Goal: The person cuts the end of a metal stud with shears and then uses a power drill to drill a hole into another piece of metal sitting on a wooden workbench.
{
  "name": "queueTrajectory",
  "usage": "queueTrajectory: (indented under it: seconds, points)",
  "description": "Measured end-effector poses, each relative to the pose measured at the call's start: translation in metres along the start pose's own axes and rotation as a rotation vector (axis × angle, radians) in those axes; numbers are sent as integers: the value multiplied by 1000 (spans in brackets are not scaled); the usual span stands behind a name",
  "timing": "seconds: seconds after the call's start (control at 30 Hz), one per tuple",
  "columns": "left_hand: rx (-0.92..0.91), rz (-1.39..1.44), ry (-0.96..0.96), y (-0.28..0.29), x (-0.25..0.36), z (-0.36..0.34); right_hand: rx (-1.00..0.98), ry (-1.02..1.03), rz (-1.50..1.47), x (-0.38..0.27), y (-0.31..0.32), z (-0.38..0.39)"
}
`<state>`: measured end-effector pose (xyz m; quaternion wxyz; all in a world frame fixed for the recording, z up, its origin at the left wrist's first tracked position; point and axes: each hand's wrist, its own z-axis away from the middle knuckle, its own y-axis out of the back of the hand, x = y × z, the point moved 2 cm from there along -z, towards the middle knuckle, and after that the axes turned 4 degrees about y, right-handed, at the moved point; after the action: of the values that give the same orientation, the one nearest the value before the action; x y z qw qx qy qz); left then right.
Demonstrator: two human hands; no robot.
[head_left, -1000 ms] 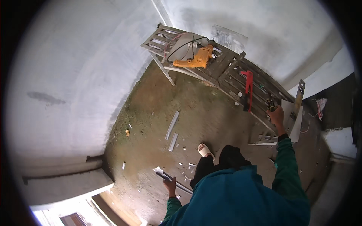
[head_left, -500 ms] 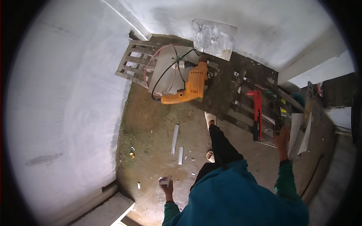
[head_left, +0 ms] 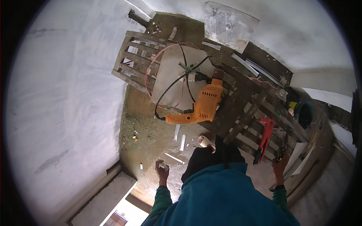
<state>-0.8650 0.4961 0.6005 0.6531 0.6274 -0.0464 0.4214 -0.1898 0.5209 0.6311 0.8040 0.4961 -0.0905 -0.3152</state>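
Note:
My left hand [head_left: 162, 172] is raised over the floor, fingers bent round a small pale piece [head_left: 163, 165] too small to name. A thin white strip [head_left: 174, 158] lies on the floor close to it. At the right, my right hand [head_left: 279, 165] is closed on a dark tool [head_left: 282, 147] with a narrow upper part; its exact kind is unclear. Just left of that hand, a red tool with a black end [head_left: 265, 139] rests on the slatted wooden bench [head_left: 241, 124]. Beyond my body, an orange power drill [head_left: 205, 105] lies on a pale board, its black cord looped across.
Pink wire curls around the board [head_left: 166, 86]. A long straight bar [head_left: 301, 160] lies right of my right hand, near a dark green bucket [head_left: 302, 113]. White strips [head_left: 183, 142] lie on the floor. Walls stand left and ahead; a ledge [head_left: 102, 199] is at lower left.
My view and body have moved nearer the bench. A thin white strip now shows on the floor by my left hand, where none showed before. The right hand still grips the dark tool.

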Motion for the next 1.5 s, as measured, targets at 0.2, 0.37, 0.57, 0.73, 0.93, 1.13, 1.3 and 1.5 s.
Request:
queueTrajectory:
  seconds: [0.2, 0.37, 0.57, 0.73, 0.93, 1.13, 1.3, 1.5]
  points:
    - [-89, 20, 81, -15, 14, -13, 95, 114, 16, 6, -3, 0]
    - [-118, 48, 117, -27, -13, -21, 188, 190, 75, 23, -12, -7]
    - [-97, 6, 83, -38, -41, -20, 129, 168, 117, -26, 34, -8]
    - [-102, 20, 120, -42, -63, -11, 569, 347, 81, -98, 69, -18]
    - [24, -67, -67, -21, -66, 3, 598, 719, -11, -253, 87, 7]
    - [-186, 786, 4, 31, -58, -21, 306, 1018, -144, -318, 34, 49]
    - [-10, 1076, -77, 95, -6, -69, -62, 1068, -142, -317, -26, 79]
    - [96, 1539, -45, 147, -10, -102, -324, 1221, -28, -326, -72, 124]
